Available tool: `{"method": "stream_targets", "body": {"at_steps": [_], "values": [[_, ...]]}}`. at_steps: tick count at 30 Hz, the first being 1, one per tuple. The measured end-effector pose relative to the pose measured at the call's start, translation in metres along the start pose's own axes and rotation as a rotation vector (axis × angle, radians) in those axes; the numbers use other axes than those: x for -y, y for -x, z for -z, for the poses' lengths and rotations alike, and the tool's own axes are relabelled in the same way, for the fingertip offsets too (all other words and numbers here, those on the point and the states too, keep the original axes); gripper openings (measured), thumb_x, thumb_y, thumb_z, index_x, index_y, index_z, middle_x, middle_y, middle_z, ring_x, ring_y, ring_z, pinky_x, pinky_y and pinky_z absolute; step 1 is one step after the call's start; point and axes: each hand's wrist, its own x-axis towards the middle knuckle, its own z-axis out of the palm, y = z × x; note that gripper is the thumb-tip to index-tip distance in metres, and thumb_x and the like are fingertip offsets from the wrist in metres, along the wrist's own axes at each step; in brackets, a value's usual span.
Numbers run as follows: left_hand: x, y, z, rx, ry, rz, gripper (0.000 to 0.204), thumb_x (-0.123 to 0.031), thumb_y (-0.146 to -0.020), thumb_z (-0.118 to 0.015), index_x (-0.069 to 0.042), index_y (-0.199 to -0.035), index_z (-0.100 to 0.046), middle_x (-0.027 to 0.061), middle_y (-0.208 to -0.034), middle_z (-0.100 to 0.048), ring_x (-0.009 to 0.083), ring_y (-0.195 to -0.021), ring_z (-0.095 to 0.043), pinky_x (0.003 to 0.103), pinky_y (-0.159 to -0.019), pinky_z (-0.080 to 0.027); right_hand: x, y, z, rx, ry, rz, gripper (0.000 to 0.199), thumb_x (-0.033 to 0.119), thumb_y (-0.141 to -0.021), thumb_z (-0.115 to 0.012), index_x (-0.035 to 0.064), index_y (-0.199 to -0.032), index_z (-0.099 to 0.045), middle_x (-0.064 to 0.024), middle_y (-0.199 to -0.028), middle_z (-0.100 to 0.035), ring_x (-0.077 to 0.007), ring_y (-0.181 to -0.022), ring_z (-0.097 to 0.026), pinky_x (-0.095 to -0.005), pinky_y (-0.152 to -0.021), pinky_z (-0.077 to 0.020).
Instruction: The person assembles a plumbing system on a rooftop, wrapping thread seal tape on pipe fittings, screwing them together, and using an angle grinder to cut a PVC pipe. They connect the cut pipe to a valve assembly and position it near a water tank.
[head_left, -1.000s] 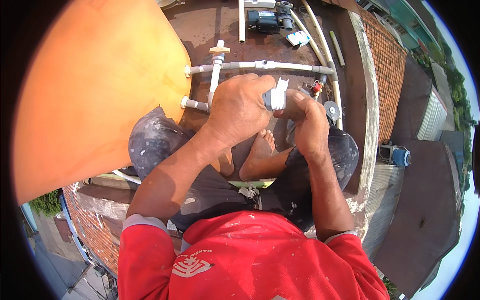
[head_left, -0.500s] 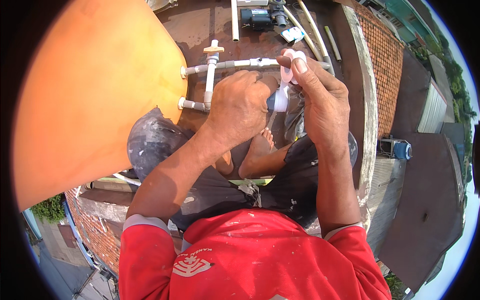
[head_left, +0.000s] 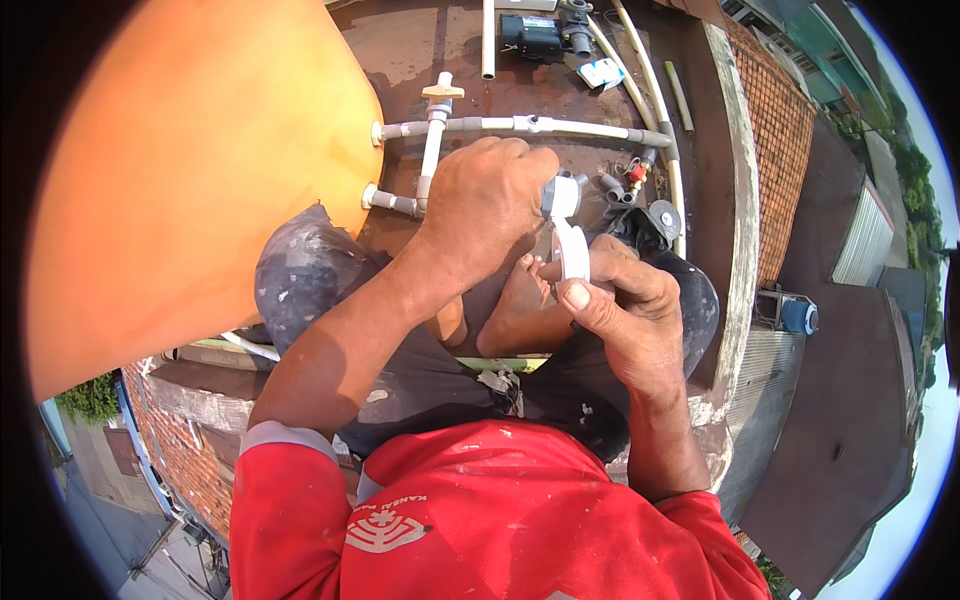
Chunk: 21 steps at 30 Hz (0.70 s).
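My left hand (head_left: 482, 205) is closed around a grey plastic pipe fitting (head_left: 549, 200); most of the fitting is hidden in the fist. White tape (head_left: 566, 197) is wound around its protruding end. A strip runs from that end down to a white roll of thread seal tape (head_left: 573, 252), which my right hand (head_left: 635, 305) grips between thumb and fingers. The roll sits just below and to the right of the fitting, above my bare foot (head_left: 517, 305).
A big orange tank (head_left: 200, 200) fills the left side. White pipes (head_left: 590, 129) with a tan-handled valve (head_left: 443, 92) run from it. Farther off lies a black pump (head_left: 532, 36). Loose grey fittings (head_left: 613, 187) and a red-handled valve (head_left: 637, 172) lie right, before a low wall (head_left: 740, 150).
My right hand has carried the tape roll from above the fitting down to below it. The left fist still holds the fitting in nearly the same place.
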Motion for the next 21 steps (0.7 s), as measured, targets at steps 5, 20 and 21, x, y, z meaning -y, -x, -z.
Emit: {"method": "stream_targets", "body": {"at_steps": [5, 20, 21], "values": [[-0.012, -0.005, -0.005, -0.152, 0.101, -0.157, 0.031, -0.01, -0.073, -0.084, -0.009, -0.103, -0.075, 0.0108, -0.083, -0.067, 0.0374, -0.081, -0.068, 0.05, -0.071, -0.055, 0.022, -0.054, 0.005, -0.195, -0.183, 0.24, 0.024, 0.012, -0.101, -0.085, 0.001, -0.122, -0.086, -0.0091, -0.124, -0.074, -0.0127, -0.111, -0.068, -0.0291, -0.092, -0.0549], [0.003, -0.009, 0.005, -0.072, 0.062, 0.057, 0.018, -0.007, -0.077, -0.08, -0.008, -0.091, -0.07, 0.0128, -0.08, -0.066, 0.0381, -0.082, -0.07, 0.051, -0.073, -0.055, -0.042, -0.009, -0.006, -0.048, 0.061, -0.108, 0.025, 0.013, -0.1, -0.085, -0.0008, -0.121, -0.081, -0.0052, -0.107, -0.068, -0.0125, -0.097, -0.066, -0.0283, -0.083, -0.0538], [0.004, -0.008, 0.006, -0.053, 0.002, 0.069, 0.015, -0.004, -0.078, -0.079, -0.007, -0.09, -0.071, 0.0128, -0.08, -0.067, 0.0373, -0.083, -0.071, 0.051, -0.073, -0.056, -0.033, -0.002, -0.01, -0.026, 0.08, -0.114, 0.025, 0.008, -0.097, -0.087, 0.0008, -0.121, -0.082, -0.0051, -0.108, -0.067, -0.0136, -0.097, -0.066, -0.0279, -0.084, -0.0538]]}}
